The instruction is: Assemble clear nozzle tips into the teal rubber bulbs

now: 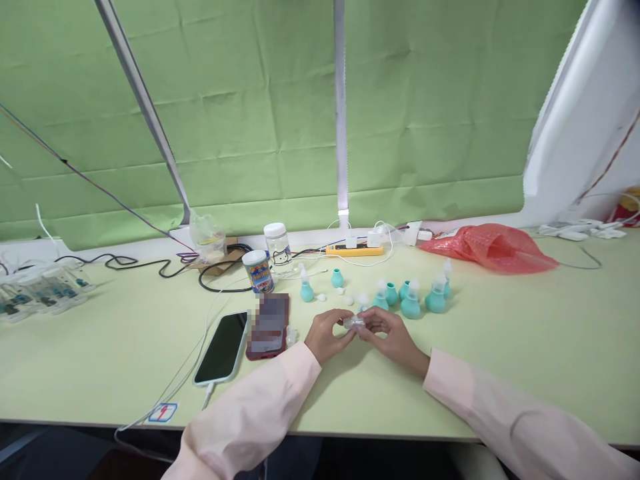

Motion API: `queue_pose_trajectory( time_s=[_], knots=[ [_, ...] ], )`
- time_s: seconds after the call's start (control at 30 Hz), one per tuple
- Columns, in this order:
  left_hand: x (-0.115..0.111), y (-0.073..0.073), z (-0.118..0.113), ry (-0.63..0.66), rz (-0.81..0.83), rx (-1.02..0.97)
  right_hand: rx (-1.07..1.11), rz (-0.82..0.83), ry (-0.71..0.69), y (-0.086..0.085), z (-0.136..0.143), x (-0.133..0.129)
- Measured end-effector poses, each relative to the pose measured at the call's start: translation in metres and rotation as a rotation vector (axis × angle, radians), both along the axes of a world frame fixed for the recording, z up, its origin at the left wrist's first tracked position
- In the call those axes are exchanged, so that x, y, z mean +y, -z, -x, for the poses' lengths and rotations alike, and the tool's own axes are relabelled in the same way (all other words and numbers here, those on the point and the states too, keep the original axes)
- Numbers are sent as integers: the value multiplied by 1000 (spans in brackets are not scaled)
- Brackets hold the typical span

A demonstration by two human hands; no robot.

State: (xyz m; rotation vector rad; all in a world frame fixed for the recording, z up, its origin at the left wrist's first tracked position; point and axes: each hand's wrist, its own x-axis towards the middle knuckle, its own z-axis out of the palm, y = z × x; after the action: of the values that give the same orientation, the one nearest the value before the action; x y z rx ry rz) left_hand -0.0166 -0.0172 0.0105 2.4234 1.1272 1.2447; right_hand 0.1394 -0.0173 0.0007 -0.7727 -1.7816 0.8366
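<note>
Between my two hands, just above the table, is a small clear plastic piece [354,323]; its exact kind is too small to tell. My left hand [330,335] pinches its left end with thumb and fingertips. On the other end, my right hand [393,337] is closed in a similar pinch. Right behind my hands stand several teal squeeze bulbs, one of them [411,307] with a clear pointed nozzle on top. A bulb with an open top [338,278] and a nozzle-tipped bulb [307,291] stand farther left. Small white pieces [321,298] lie among them.
Left of my hands lie a dark-screened phone [224,348] on a charging cable and a red-cased phone [269,325]. Behind them stand a labelled jar [259,272] and a clear jar [277,244]. A yellow power strip [355,251] and red bubble wrap [495,247] line the back.
</note>
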Motion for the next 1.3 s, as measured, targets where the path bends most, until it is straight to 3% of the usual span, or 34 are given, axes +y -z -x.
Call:
queue_pose_trajectory(
  time_s=[0.2,0.33,0.4,0.5,0.6,0.67,0.77,0.93,1.17,1.3],
  knots=[
    [-4,-3,-2,66,-47,37,-3,-77,29,-1,0,-3],
    [10,-27,8,198,44,21,61,-123,160,-1,0,-4],
    [28,-39,11,188,111,-93,87,-122,206,0,0,-4],
    [64,-43,4,-85,79,-111,74,-130,196,0,1,-6],
    [96,-29,-14,-385,85,176,54,-147,179,0,1,-6],
    [110,-17,-25,-481,173,331,50,-154,182,-1,1,-6],
    [119,-7,-31,-498,218,387,44,-158,187,-2,0,-5],
    [107,-14,-23,-484,189,387,58,-132,197,-3,-1,-5],
    [50,-47,2,-297,-89,101,114,15,165,-3,1,-7],
    [21,-36,17,-208,30,-16,175,58,79,-4,0,-8]
  ],
)
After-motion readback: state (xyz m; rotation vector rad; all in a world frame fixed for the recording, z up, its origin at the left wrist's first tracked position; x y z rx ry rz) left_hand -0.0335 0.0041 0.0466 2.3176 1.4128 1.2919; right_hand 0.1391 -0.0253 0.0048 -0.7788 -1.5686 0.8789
